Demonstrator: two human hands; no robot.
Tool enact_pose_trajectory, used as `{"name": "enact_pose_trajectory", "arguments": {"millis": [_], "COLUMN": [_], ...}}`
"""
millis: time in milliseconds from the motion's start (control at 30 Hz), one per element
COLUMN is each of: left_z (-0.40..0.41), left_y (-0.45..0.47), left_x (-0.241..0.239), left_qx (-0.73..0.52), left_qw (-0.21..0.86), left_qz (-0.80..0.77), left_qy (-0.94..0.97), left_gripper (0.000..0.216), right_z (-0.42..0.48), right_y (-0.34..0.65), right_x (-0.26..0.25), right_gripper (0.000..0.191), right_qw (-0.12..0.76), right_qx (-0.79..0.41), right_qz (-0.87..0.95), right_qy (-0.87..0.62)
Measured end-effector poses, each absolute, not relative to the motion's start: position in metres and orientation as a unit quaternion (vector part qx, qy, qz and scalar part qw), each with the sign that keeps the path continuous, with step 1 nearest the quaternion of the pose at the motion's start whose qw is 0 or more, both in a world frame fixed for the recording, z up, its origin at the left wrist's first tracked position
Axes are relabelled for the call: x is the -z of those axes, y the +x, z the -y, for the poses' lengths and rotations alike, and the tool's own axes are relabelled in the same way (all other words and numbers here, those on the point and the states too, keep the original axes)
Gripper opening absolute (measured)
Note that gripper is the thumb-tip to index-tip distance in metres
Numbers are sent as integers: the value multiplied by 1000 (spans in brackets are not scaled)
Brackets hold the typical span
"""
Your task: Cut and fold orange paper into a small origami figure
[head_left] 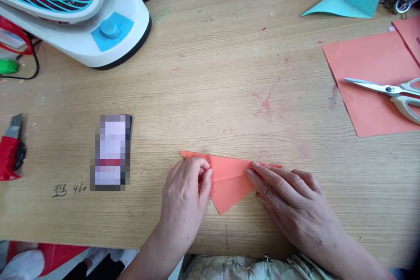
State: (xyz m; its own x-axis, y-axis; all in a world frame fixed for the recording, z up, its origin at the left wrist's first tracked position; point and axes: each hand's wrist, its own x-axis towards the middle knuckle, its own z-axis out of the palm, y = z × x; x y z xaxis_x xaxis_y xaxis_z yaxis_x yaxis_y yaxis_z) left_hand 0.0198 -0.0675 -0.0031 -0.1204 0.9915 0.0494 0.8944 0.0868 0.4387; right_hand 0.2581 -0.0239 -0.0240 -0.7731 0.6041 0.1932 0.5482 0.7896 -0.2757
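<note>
Folded orange paper (pixel 229 177): lies near front edge of table (pixel 197 96), pinched at its left part by left hand (pixel 185 194), pressed at right under extended fingers of right hand (pixel 293 205). Probably light, easily creased; best to hold by folded edges.

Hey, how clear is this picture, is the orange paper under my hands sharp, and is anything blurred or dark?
Head view: the folded orange paper, left hand and right hand look fairly sharp; head view: coarse pixel blocks mask the phone-like object; head view: the upper right corner falls dark.
</note>
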Motion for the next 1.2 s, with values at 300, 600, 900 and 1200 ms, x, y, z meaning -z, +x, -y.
{"name": "enact_pose_trajectory", "arguments": {"millis": [300, 600, 900, 1200], "left_z": [67, 67, 88, 97], "left_y": [19, 20, 20, 32], "left_x": [3, 5, 11, 12], "left_qx": [-142, -86, -81, -48], "left_qw": [98, 15, -69, -64], "left_qz": [-695, -681, -568, -631], "left_qy": [698, 727, 816, 771], "left_gripper": [7, 18, 28, 35], "right_z": [24, 25, 26, 28], "right_y": [256, 256, 256, 258], "right_x": [21, 22, 26, 26], "right_gripper": [33, 34, 36, 38], "right_qw": [161, 159, 165, 149], "right_qx": [-108, -97, -62, -44], "right_qz": [927, 929, 933, 939], "right_qy": [-321, -320, -314, -306]}}
